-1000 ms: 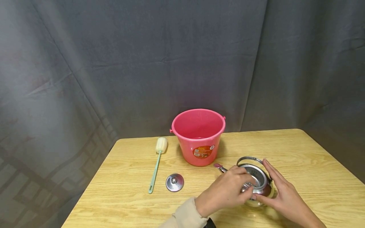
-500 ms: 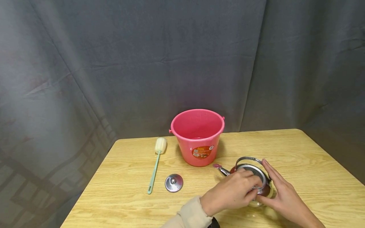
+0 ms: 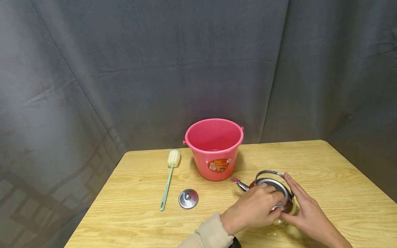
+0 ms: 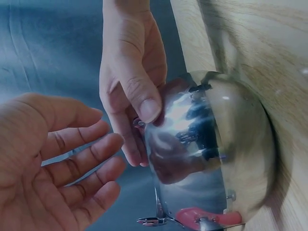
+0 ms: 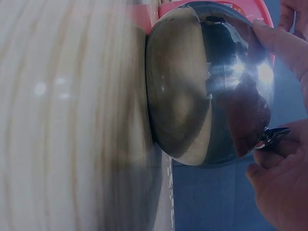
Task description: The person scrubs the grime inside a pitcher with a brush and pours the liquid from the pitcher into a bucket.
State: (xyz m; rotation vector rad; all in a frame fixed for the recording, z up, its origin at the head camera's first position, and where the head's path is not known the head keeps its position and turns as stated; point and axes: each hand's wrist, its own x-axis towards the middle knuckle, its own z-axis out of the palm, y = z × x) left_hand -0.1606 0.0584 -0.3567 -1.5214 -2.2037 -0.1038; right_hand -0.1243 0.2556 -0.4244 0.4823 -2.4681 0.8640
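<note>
on the bench (image 3: 108, 220), the kettle (image 4: 207, 139) is held at its side by the right hand (image 3: 305, 212); nothing is seen in the half-open left hand (image 3: 255, 208) over its top. the lid (image 3: 188, 198) is already removed; the brush (image 3: 174, 159) is left untouched.

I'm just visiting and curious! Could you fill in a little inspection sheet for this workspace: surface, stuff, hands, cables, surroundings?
Surface: light wood-grain table.
Job's things: shiny metal kettle, uncovered, standing on the table.
Clutter: pink bucket upright at the back; sponge-headed brush lying flat; small round lid lying knob up.
Left hand: over the kettle's opening, fingers bent; whether it grips anything is unclear.
Right hand: holds the kettle's side, thumb against its wall.
Cables: nothing seen.
Surroundings: grey curtain behind the table and along both sides.
</note>
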